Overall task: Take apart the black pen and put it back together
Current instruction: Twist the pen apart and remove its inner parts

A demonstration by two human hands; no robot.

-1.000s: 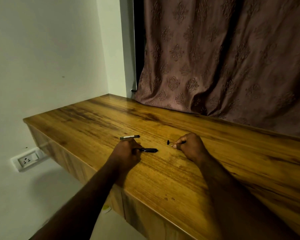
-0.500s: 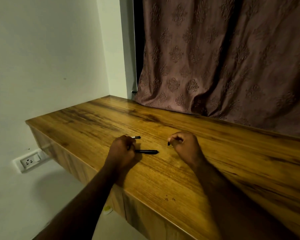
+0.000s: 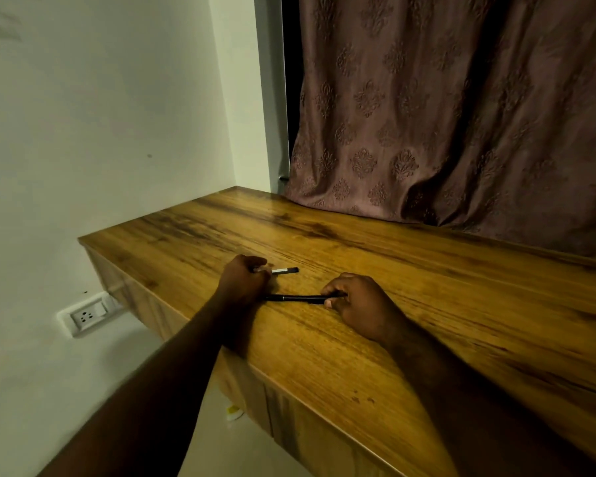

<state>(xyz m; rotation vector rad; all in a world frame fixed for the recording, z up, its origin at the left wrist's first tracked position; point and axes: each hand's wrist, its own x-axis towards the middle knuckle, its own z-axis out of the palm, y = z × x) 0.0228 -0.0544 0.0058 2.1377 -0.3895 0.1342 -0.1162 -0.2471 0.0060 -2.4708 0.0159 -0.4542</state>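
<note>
On the wooden desk (image 3: 444,304) lie two slim parts of the black pen. The black barrel (image 3: 295,298) rests flat on the desk, its long axis running nearly left to right across the view, parallel to the desk's front edge as far as the wide lens lets one judge. Its right end is pinched between the curled fingertips of the right hand (image 3: 362,306), which is closed on it; its left end reaches to just beside the left hand (image 3: 243,282) (whether it touches the wrist cannot be told).

Farther back from the barrel, toward the curtain (image 3: 461,115), the left hand is closed in a loose fist around one end of a thinner part (image 3: 283,270), pale along its middle and dark at the free tip. That part also lies roughly left to right, its free tip pointing right, slightly away from the barrel, so the two pieces are near each other but apart.

Left of the desk, low on the white wall, sits a wall socket (image 3: 86,316).
</note>
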